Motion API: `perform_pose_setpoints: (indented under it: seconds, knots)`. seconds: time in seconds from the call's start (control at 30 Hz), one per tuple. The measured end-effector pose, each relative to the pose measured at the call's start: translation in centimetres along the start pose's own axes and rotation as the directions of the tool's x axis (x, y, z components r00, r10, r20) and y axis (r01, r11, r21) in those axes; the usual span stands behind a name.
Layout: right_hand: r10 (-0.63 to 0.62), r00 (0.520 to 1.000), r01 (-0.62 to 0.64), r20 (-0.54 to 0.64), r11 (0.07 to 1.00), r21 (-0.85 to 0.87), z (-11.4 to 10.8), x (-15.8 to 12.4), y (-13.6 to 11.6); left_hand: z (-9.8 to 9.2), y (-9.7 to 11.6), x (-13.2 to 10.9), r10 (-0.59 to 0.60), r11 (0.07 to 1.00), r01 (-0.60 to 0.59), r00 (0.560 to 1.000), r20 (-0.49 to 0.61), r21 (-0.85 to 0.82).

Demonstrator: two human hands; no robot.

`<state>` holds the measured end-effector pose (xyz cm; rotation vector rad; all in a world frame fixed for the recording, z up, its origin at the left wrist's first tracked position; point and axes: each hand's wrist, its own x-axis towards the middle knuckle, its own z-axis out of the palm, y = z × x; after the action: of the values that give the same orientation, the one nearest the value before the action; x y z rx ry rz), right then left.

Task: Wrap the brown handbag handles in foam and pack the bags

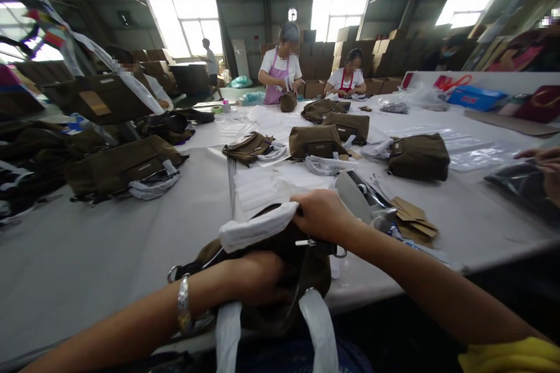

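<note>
A dark olive-brown bag (280, 297) lies at the near edge of the grey table (109, 256), its straps wrapped in white foam sheet. My left hand (256, 277) is closed on the bag's body near its open zipper. My right hand (324, 215) grips the far top edge of the bag, next to a white foam-wrapped handle (256, 227). Two white-wrapped straps (319, 332) hang down over the table edge toward me.
Several similar brown bags (417, 157) lie across the table, with plastic sleeves (476, 154), white foam sheets (258, 186) and brown card tags (413, 218). A grey tagging tool (361, 198) sits just beyond my right hand. Another person's hand (546, 169) reaches in at right. Two people work at the far end.
</note>
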<state>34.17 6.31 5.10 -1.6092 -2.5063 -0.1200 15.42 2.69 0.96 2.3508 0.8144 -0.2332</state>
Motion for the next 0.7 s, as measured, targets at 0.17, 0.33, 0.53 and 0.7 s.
perform_pose_setpoints:
  seconds: [0.17,0.33,0.53,0.7]
  knots:
    - [-0.013,1.0,0.013,0.0,1.0,0.022,0.0,0.0,0.3,-1.1,0.4,-1.0,-0.03,0.992,0.038,0.997,0.064,-0.118]
    - [-0.007,1.0,0.007,0.003,0.999,0.039,0.0,-0.2,1.1,-4.2,-0.7,-8.2,-0.14,0.925,0.066,0.975,-0.175,-0.375]
    - [0.019,1.0,-0.019,0.007,0.998,0.067,0.2,-0.2,1.8,-5.9,-6.0,-16.6,-0.502,0.6,-0.391,0.494,-0.709,-0.698]
    - [-0.003,1.0,0.005,-0.024,0.998,0.06,0.2,-0.3,1.7,-5.9,-9.2,-14.0,-0.718,0.462,-0.505,0.268,-0.642,-0.728]
